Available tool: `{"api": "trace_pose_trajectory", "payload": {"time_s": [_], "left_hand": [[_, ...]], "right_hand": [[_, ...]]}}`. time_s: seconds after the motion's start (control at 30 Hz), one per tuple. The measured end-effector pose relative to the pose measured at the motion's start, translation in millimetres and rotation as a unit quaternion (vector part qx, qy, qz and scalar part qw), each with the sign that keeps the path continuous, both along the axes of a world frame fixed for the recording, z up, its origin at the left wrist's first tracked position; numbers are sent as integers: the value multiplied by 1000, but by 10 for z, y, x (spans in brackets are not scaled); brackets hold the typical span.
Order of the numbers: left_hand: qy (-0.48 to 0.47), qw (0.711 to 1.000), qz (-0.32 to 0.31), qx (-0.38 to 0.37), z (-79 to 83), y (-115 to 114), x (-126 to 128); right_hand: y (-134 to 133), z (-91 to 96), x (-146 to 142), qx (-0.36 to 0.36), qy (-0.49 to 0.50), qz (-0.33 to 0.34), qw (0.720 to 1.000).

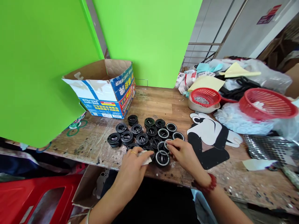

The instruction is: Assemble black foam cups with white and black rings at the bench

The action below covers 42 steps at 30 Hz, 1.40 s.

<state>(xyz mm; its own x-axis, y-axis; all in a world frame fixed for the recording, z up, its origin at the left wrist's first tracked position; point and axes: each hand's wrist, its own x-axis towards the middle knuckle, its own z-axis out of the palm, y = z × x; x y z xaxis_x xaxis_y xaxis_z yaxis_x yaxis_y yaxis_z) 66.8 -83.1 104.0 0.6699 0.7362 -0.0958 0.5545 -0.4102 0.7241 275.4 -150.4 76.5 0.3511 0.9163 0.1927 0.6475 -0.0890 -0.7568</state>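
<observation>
Stacks of round black discs (126,137) with small slots in their centres stand close together on the wooden table. Several at the right carry a pale ring on top, such as the front black disc (162,158). My right hand (183,152) pinches a thin translucent ring (159,149) by its edge, just above that front disc. My left hand (132,165) is closed on a small pale piece of paper (148,161), over the front-left stacks. The fingers partly hide the discs under them.
A blue and white cardboard box (100,98) stands behind the stacks. At the right lie black and white cartoon-shaped cutouts (205,130), a small red basket (205,93) of little parts and a larger red basket (268,104). Green panels (149,40) rise behind.
</observation>
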Motion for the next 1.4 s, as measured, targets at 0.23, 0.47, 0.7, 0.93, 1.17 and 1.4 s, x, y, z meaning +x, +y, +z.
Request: {"api": "trace_pose_trajectory", "payload": {"time_s": [0.23,0.47,0.7,0.93,1.17,1.4], "left_hand": [[205,950,-13,236,-10,144,193],[219,945,-42,240,-34,191,297],[222,943,-59,240,-37,205,301],[240,931,-106,253,0,198,370],[160,962,-72,207,74,266,259],[-220,877,-61,-423,42,-155,226]], "right_hand": [[485,-147,-48,-19,-155,21,988],[406,-244,-63,-15,-232,33,972],[258,-159,7,-31,-272,89,958],[332,-57,-244,-67,-506,154,846],[210,55,-98,-52,-292,122,947],[-337,124,-223,-72,259,52,962]]}}
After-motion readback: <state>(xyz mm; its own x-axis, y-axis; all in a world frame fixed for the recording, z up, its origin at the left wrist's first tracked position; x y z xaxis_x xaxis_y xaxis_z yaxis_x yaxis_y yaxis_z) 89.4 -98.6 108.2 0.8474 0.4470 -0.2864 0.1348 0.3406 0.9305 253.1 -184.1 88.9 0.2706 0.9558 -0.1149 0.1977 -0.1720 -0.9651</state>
